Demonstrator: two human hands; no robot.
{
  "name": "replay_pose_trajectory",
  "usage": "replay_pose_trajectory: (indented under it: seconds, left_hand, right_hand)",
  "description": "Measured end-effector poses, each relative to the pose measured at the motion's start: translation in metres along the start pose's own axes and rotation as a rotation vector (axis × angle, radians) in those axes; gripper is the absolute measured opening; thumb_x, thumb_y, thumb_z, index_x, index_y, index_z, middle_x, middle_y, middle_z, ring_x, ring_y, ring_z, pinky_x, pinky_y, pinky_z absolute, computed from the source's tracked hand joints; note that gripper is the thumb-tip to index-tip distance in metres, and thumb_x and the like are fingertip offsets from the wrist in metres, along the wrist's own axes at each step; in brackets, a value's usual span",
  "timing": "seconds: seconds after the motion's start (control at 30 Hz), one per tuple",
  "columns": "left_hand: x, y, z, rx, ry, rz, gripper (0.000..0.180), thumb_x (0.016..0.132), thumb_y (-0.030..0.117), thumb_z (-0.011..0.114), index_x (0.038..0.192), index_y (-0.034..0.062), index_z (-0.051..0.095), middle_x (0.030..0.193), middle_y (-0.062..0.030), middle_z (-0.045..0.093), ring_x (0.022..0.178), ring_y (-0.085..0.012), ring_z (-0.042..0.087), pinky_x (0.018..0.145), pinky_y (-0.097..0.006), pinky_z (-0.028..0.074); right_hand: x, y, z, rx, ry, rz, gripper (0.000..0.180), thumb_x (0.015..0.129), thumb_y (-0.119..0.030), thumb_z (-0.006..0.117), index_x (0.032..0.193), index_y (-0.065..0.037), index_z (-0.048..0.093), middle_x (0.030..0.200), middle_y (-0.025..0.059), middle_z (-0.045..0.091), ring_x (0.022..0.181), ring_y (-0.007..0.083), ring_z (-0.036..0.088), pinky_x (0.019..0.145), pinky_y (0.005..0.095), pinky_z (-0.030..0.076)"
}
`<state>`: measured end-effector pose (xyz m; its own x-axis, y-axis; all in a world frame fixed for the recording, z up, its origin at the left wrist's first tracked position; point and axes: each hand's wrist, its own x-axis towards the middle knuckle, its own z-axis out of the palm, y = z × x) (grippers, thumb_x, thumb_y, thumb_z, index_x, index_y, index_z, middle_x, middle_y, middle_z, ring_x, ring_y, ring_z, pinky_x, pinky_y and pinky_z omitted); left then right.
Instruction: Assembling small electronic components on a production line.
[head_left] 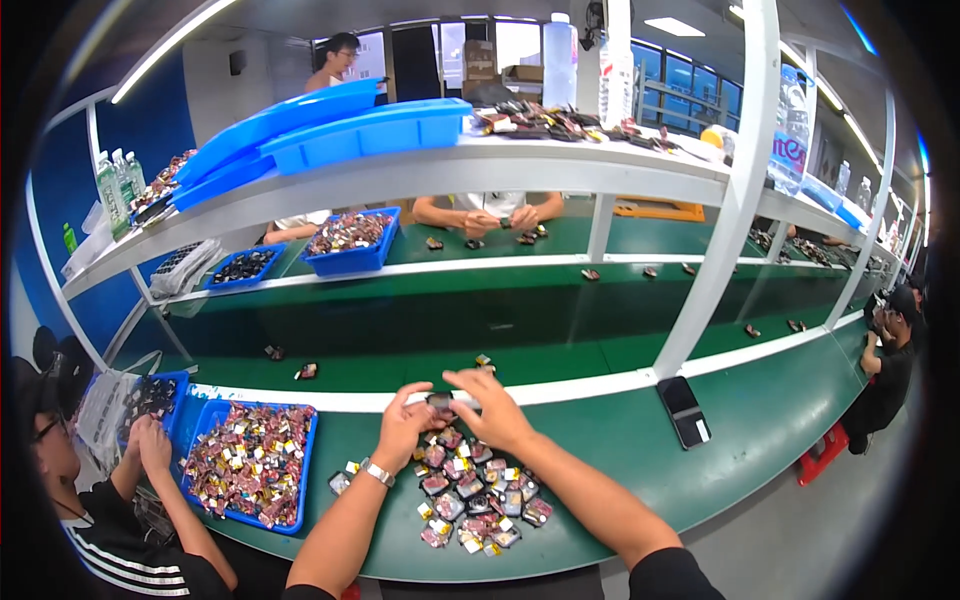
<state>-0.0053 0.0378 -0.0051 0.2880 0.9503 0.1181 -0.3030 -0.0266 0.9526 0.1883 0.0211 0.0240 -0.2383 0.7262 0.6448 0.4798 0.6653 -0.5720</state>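
Observation:
My left hand (405, 428) grips a small dark electronic casing (439, 400) between thumb and fingers, above the near edge of the white rail. From the other side my right hand (490, 410) closes on the same piece with thumb and fingertips; its exact face is hard to make out. Right below my hands a pile of small electronic assemblies (480, 495) lies on the green table (610, 470), with dark frames, reddish boards and yellow-white tabs. One more assembly (343, 478) rests beside my left forearm.
A blue tray (312, 455) full of similar small boards stands on the left, near a co-worker's hands (150, 440). A black phone (686, 412) lies to the right. Beyond the white rail (560, 388) runs a green belt (480, 330) with scattered parts. A shelf post (715, 200) rises at right.

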Motion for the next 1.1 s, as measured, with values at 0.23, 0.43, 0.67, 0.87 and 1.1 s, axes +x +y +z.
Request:
replay_pose_trajectory:
  seconds: [0.23, 0.43, 0.67, 0.87, 1.1]
  left_hand:
    - [-0.007, -0.007, -0.011, -0.014, -0.012, -0.026, 0.030, 0.095, -0.002, 0.051, 0.125, -0.0024, 0.053, 0.098, -0.0111, 0.066, 0.087, -0.0189, 0.068, 0.080, -0.031, 0.059]
    - [-0.004, -0.013, -0.008, -0.022, 0.020, -0.022, 0.026, 0.095, -0.003, 0.051, 0.121, -0.0020, 0.055, 0.098, -0.0125, 0.066, 0.087, -0.0178, 0.067, 0.079, -0.031, 0.060]
    - [0.003, -0.032, -0.023, 0.009, -0.004, 0.038, 0.025, 0.094, -0.005, 0.050, 0.118, -0.0069, 0.054, 0.108, -0.0182, 0.065, 0.093, -0.0245, 0.069, 0.086, -0.036, 0.060]
    - [0.002, -0.046, -0.028, 0.237, 0.075, 0.076, 0.022, 0.094, 0.010, 0.059, 0.114, 0.0020, 0.064, 0.099, -0.0070, 0.069, 0.073, -0.0096, 0.062, 0.060, -0.020, 0.050]
    - [-0.002, -0.028, -0.012, 0.248, -0.011, 0.148, 0.028, 0.092, 0.007, 0.059, 0.118, 0.0016, 0.065, 0.101, -0.0060, 0.070, 0.082, -0.0104, 0.063, 0.070, -0.023, 0.052]
  right_hand:
    - [-0.014, 0.000, 0.017, -0.074, -0.041, -0.088, 0.035, 0.084, -0.013, 0.069, 0.119, -0.014, 0.065, 0.116, 0.0106, 0.058, 0.095, 0.0283, 0.063, 0.078, 0.0358, 0.055]
    - [-0.017, -0.002, 0.010, -0.147, -0.098, -0.124, 0.028, 0.084, -0.021, 0.071, 0.111, -0.015, 0.067, 0.120, 0.0098, 0.057, 0.096, 0.0286, 0.064, 0.078, 0.0360, 0.055]
    - [-0.020, 0.011, 0.019, -0.110, -0.217, -0.083, 0.021, 0.088, -0.022, 0.067, 0.105, -0.011, 0.064, 0.127, 0.0104, 0.054, 0.104, 0.0304, 0.061, 0.082, 0.0369, 0.053]
    - [-0.021, 0.000, 0.021, -0.009, -0.215, 0.036, 0.014, 0.086, -0.019, 0.067, 0.096, -0.010, 0.068, 0.119, 0.0153, 0.055, 0.104, 0.0351, 0.058, 0.089, 0.0388, 0.048]
    - [-0.025, 0.019, 0.020, 0.090, -0.221, 0.068, 0.016, 0.085, -0.017, 0.070, 0.097, -0.007, 0.071, 0.118, 0.0171, 0.057, 0.108, 0.0341, 0.057, 0.093, 0.0389, 0.047]
